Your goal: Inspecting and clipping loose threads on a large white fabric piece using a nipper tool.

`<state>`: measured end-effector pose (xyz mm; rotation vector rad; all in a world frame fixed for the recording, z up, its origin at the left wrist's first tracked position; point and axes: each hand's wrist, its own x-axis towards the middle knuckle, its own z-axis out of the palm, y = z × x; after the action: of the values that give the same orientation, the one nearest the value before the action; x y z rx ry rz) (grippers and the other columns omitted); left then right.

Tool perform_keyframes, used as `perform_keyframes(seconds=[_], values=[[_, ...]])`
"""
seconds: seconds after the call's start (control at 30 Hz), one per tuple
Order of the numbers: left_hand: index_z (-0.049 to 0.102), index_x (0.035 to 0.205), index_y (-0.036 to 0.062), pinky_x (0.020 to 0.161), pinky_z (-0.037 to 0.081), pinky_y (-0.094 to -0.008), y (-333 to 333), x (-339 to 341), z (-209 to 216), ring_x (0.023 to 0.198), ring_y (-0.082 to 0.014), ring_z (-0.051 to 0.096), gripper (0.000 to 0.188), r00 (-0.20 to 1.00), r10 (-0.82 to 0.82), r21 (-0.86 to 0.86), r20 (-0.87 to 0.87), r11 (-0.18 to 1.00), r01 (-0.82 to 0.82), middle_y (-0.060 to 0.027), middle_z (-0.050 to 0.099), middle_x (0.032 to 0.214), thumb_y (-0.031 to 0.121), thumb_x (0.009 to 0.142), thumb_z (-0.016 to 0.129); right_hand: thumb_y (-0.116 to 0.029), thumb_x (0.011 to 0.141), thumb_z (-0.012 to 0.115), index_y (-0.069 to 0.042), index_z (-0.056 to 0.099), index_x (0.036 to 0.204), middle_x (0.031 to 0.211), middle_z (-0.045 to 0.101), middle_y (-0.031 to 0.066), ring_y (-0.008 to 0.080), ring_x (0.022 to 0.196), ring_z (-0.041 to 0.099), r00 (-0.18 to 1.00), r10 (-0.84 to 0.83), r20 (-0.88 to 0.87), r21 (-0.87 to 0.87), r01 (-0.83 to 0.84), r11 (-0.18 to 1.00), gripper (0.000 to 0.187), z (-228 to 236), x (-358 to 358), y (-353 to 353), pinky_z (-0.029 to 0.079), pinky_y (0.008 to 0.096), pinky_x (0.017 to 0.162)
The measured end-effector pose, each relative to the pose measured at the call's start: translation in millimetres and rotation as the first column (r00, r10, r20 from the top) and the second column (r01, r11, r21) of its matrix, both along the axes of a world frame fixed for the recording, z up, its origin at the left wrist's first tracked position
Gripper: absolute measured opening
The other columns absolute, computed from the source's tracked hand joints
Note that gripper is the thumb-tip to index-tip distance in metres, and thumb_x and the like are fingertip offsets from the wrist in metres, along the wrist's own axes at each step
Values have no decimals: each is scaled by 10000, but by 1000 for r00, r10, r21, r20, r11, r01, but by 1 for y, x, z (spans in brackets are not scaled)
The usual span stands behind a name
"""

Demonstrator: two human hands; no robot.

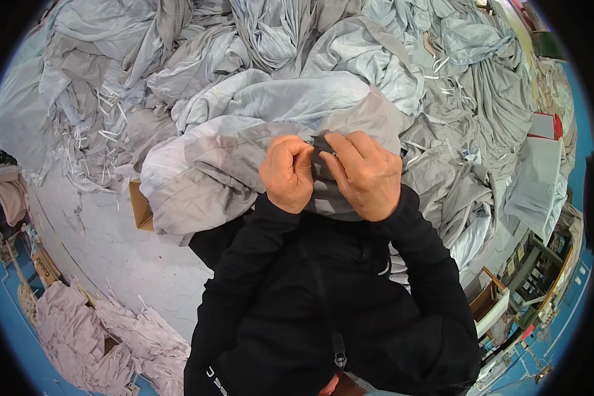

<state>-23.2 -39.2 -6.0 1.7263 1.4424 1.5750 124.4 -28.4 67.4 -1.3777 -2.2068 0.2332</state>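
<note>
A large grey cloth (pixel 224 155) is bunched in front of my chest, and its near part hangs over my lap. My left hand (pixel 288 173) pinches the cloth with thumb and curled fingers. Close to its right, my right hand (pixel 368 173) also pinches, its thumb and forefinger meeting the cloth's darker edge. Between the two sets of fingertips shows a short dark strip of the cloth. Tiny light spots show at the fingertips, too small to make out.
Heaped grey cloths (pixel 270 33) with thin white ties (pixel 105 125) cover the far side of the white table (pixel 99 224). A cardboard box (pixel 140 208) stands at the left of the cloth. Pinkish cloths (pixel 79 330) lie at lower left; a wooden box (pixel 488 300) is at lower right.
</note>
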Motion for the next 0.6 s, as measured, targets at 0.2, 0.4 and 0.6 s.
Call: perform_keyframes(seconds=[0.2, 0.4, 0.6], values=[[597, 889, 22, 552, 478, -341, 0, -1, -2, 673, -291, 609, 104, 1000, 9, 39, -21, 999, -8, -122, 631, 812, 30, 890, 701, -93, 758, 790, -75, 681, 1053, 824, 604, 38, 225, 693, 635, 998, 60, 9, 22, -60, 998, 315, -1, 3, 5, 499, 333, 573], [596, 887, 26, 555, 485, -340, -1, -1, -3, 682, -286, 621, 118, 1000, 2, 25, -5, 1000, -2, -119, 635, 808, -15, 855, 702, -106, 741, 801, -73, 682, 1040, 804, 589, 30, 213, 689, 628, 981, 191, 15, 47, -191, 980, 324, -2, 13, 18, 496, 326, 571], [594, 887, 26, 560, 489, -343, -3, -1, -4, 678, -287, 621, 121, 999, 18, -13, 36, 1000, -17, -121, 633, 803, -11, 855, 706, -104, 719, 809, -80, 681, 1029, 800, 582, 24, 207, 686, 625, 973, 231, 25, 50, -232, 972, 337, -3, 15, 22, 495, 324, 570]])
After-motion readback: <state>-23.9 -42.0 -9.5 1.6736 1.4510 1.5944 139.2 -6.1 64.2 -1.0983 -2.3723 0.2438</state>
